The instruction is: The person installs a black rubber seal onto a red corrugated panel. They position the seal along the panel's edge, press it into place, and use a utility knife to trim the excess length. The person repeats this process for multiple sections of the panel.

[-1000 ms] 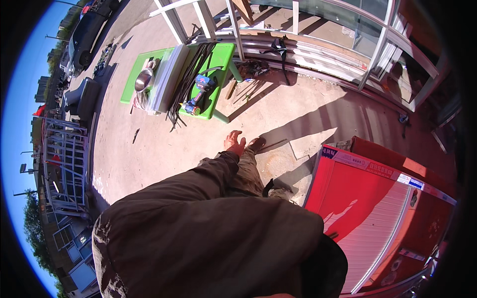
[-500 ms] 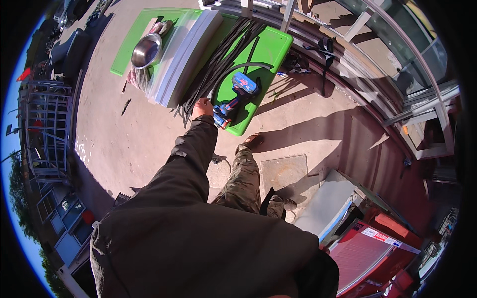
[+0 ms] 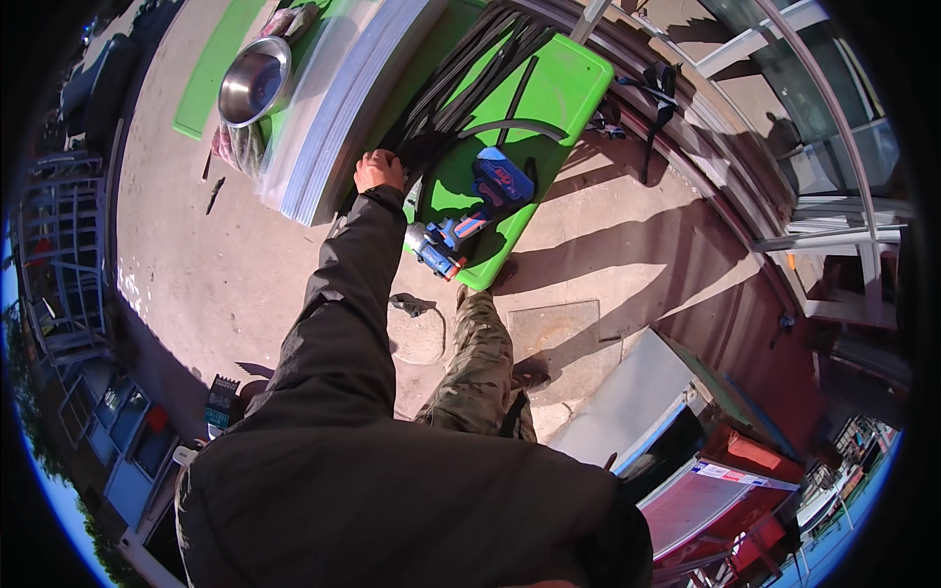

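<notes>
My left hand (image 3: 378, 171) is on the black strips (image 3: 461, 73) at the green board's (image 3: 559, 88) near edge; can't tell grip. Blue power tool (image 3: 470, 220) lies just beside it.

Black strips (image 3: 461, 83) and drill (image 3: 480, 211) crowd the green board (image 3: 564, 88) (far corner open).

Right hand hidden; left hand (image 3: 378, 170) fingers hidden among black strips (image 3: 461, 78).

Green board (image 3: 549, 98), black strips (image 3: 461, 78), blue-and-red tool (image 3: 480, 211), camouflage trousers (image 3: 480, 363).
</notes>
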Demonstrator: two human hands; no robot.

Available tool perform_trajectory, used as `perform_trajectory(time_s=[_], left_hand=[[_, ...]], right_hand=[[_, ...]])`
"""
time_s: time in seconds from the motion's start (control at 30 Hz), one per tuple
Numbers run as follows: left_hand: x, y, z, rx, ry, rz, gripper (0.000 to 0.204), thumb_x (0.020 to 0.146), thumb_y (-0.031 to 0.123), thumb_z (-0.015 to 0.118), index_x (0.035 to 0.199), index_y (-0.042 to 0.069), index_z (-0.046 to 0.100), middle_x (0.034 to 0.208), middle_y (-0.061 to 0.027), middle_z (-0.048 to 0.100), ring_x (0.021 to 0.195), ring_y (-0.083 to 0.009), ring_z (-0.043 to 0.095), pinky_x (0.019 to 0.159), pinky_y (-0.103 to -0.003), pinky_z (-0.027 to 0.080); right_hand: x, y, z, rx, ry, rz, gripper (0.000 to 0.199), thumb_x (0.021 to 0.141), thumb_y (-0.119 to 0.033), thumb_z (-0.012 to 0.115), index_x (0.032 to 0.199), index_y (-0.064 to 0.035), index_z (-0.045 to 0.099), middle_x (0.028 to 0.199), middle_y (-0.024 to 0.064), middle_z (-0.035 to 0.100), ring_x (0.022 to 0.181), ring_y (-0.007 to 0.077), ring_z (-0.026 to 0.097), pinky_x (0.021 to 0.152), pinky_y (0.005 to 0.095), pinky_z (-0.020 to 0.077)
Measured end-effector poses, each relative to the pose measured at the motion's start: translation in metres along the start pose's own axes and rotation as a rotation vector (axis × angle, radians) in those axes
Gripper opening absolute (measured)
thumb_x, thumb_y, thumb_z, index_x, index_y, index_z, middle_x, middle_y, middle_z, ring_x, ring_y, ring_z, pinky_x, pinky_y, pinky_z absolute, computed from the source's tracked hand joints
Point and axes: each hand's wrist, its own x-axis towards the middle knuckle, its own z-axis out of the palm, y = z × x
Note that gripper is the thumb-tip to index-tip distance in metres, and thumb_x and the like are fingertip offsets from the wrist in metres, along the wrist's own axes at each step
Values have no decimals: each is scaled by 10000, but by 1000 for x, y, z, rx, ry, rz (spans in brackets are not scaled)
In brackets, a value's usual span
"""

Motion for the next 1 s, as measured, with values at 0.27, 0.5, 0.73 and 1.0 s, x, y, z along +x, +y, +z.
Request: perform_trajectory(time_s=[0.27, 0.5, 0.73, 1.0], left_hand=[[27, 34, -86, -693, -95, -155, 275, 870, 191, 627, 1109, 55, 636, 841, -108, 694, 717, -231, 673, 683, -354, 543], [-149, 197, -225, -1948, -1146, -309, 226, 1030, 162, 547, 1235, 67, 532, 971, -46, 627, 835, -163, 598, 732, -310, 518], [-452, 322, -261, -1645, -1572, 129, 221, 1051, 158, 505, 1251, 72, 540, 1023, -66, 618, 915, -240, 604, 840, -393, 519], [-578, 421, -216, -1351, -2018, 99, 215, 1069, 276, 479, 1111, 80, 556, 849, 26, 543, 692, -87, 498, 647, -254, 475]], right_hand=[[-24, 16, 45, 408, -70, -25, 285, 831, -265, 724, 931, -3, 676, 776, 42, 648, 700, 138, 582, 676, 314, 494], [-77, -78, -10, 565, -79, 98, 416, 853, -348, 748, 744, 36, 629, 612, 60, 573, 619, 107, 502, 586, 344, 430], [-95, -128, -119, 851, 325, -780, 251, 903, -215, 682, 1079, -37, 663, 968, 193, 691, 899, 393, 655, 804, 468, 500], [-147, 115, -137, 795, 135, -350, 398, 954, -461, 581, 1003, -71, 645, 900, 160, 682, 887, 387, 645, 762, 465, 499]])
